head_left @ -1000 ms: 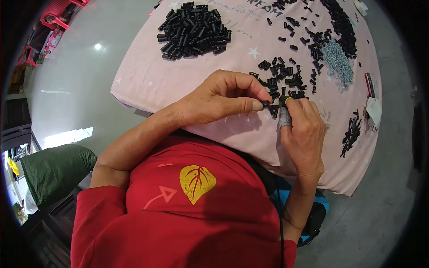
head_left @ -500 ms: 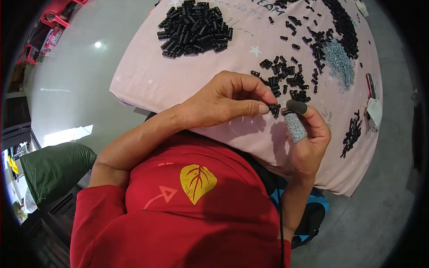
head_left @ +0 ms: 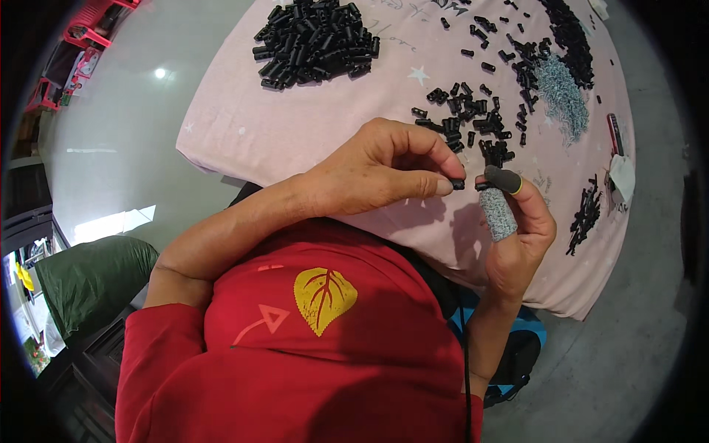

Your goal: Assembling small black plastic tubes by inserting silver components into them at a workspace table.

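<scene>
Head view shows the left hand (head_left: 369, 177) pinching a small black tube (head_left: 459, 184) between thumb and forefinger, its long axis lying roughly level and pointing right. The right hand (head_left: 517, 229), thumb in a grey finger cot, pinches a second small piece (head_left: 482, 186) just beside it, the two ends nearly touching, above the pink-covered tabletop (head_left: 310, 125) strewn with loose black tubes (head_left: 473, 122).
</scene>
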`<state>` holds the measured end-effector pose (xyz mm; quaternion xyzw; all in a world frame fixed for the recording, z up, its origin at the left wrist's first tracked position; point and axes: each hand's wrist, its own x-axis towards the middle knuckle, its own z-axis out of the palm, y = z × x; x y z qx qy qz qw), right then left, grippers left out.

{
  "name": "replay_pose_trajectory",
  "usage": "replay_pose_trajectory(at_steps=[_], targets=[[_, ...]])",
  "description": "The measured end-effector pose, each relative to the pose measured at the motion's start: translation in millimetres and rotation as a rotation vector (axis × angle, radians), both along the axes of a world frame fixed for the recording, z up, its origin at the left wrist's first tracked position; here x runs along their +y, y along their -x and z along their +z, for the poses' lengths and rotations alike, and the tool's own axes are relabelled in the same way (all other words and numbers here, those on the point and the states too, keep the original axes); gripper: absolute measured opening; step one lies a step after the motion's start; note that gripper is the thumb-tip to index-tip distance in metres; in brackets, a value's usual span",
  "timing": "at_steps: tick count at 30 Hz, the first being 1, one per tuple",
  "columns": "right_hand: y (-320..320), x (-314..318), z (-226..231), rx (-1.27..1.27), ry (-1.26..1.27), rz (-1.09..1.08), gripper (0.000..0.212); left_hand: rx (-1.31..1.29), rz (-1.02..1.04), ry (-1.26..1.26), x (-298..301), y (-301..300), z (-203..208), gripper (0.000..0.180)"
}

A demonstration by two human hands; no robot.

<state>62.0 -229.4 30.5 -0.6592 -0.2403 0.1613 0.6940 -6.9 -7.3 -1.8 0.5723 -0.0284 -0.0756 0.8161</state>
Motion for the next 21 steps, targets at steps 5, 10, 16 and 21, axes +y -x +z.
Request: replay_pose_trajectory(at_steps=[5,10,16,21], targets=[[-3.1,0.1,-4.4,-0.252,0.078,0.017,0.027,-0.004,-0.021,0.059,-1.9,-0.8,-1.6,0.019],[-2.5,2.8,-6.2,-0.291,0.103,0.001,0.026,0.017,-0.033,0.057,-0.2,-0.8,1.7,0.019],[-2.6,6.5,-4.8,-0.342,0.131,-0.014,0.026,0.047,-0.049,0.075,2.1,-0.6,3.2,0.019],[-2.1,9.4,-2.4,-0.358,0.171,0.003,0.024,0.054,-0.045,0.066,2.5,-1.0,3.0,0.018]])
